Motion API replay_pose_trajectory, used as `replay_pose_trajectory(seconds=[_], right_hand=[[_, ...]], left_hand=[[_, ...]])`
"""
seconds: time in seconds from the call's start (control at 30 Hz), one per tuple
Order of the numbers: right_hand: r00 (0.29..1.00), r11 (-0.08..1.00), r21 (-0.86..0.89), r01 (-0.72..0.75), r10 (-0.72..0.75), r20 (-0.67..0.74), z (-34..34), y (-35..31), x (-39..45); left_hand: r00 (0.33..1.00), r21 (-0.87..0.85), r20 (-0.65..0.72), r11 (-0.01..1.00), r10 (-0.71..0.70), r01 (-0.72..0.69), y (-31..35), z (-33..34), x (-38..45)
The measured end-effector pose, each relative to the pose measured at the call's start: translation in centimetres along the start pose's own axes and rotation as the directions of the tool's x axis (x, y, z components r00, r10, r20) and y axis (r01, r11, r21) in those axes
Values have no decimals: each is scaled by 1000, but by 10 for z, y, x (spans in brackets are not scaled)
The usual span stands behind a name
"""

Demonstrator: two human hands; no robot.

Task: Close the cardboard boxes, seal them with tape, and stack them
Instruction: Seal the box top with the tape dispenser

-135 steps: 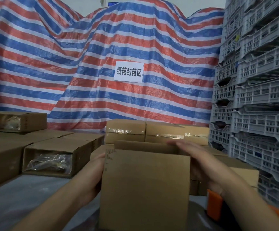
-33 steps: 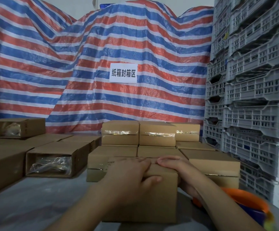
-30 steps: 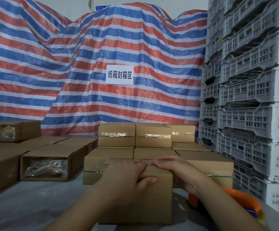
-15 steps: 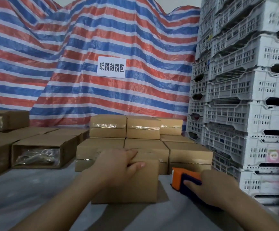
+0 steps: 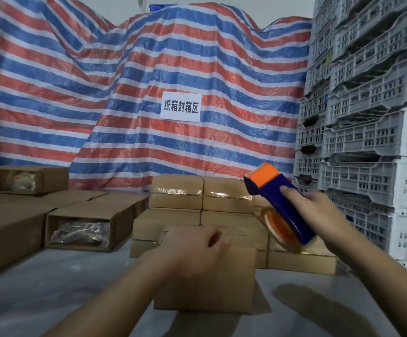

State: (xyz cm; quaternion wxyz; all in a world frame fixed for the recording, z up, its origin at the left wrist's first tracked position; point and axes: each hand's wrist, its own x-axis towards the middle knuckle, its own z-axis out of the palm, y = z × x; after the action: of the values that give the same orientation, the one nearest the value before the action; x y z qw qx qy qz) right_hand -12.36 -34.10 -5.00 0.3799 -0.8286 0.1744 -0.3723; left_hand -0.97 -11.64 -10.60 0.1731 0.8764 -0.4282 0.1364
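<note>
The closed cardboard box [image 5: 212, 283] sits on the grey table [image 5: 39, 293] directly in front of the person. The left hand [image 5: 190, 249] rests on the box's top near its far edge, fingers curled; whether they pinch anything is unclear. The right hand [image 5: 319, 215] grips a blue and orange tape dispenser [image 5: 280, 205], raised above and right of the box, not touching it. Behind stand taped boxes [image 5: 224, 200] in 2 layers; an open box [image 5: 85, 227] lies to the left, white crates [image 5: 368, 142] on the right
</note>
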Motion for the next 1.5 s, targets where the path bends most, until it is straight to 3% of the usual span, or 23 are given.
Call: replay_pose_trajectory(seconds=[0.17,0.23,0.3,0.37,0.47,0.57,0.63,0.73,0.9,1.1,1.27,1.5], right_hand=[[979,969,243,-35,-16,205,34,-48,25],[944,949,307,-77,-30,329,45,-58,33],[898,940,328,-98,-58,436,51,-62,40],[864,940,327,-98,-82,496,55,-62,45],[836,938,331,-100,-101,540,59,-60,47],[822,937,329,-114,-97,561,60,-62,47],[813,943,315,-102,-104,574,60,-63,47],[807,951,301,-71,-122,577,59,-63,46],[797,957,289,-20,-159,582,63,-61,52],[783,961,275,-18,-158,602,64,-60,58],[779,969,246,-24,-136,612,69,-67,64],[667,996,-89,20,53,743,55,-91,66]], left_hand=[[998,-127,48,991,-29,34,-3,-6,0],[996,-336,79,939,-47,71,-4,-12,-1],[992,-619,86,775,-93,126,-4,-18,-2],[975,-787,34,596,-220,162,-4,-23,2],[906,-913,80,334,-416,234,-2,-31,6],[898,-968,163,111,-410,226,-10,-42,8],[905,-973,214,4,-367,231,-17,-49,5],[904,-959,282,-80,-320,271,-17,-58,4],[876,-947,297,-234,-379,220,-7,-66,10],[862,-947,304,-225,-407,228,-7,-69,16],[811,-966,225,-14,-540,258,-15,-62,17],[788,-963,137,105,-600,247,-23,-38,14]])
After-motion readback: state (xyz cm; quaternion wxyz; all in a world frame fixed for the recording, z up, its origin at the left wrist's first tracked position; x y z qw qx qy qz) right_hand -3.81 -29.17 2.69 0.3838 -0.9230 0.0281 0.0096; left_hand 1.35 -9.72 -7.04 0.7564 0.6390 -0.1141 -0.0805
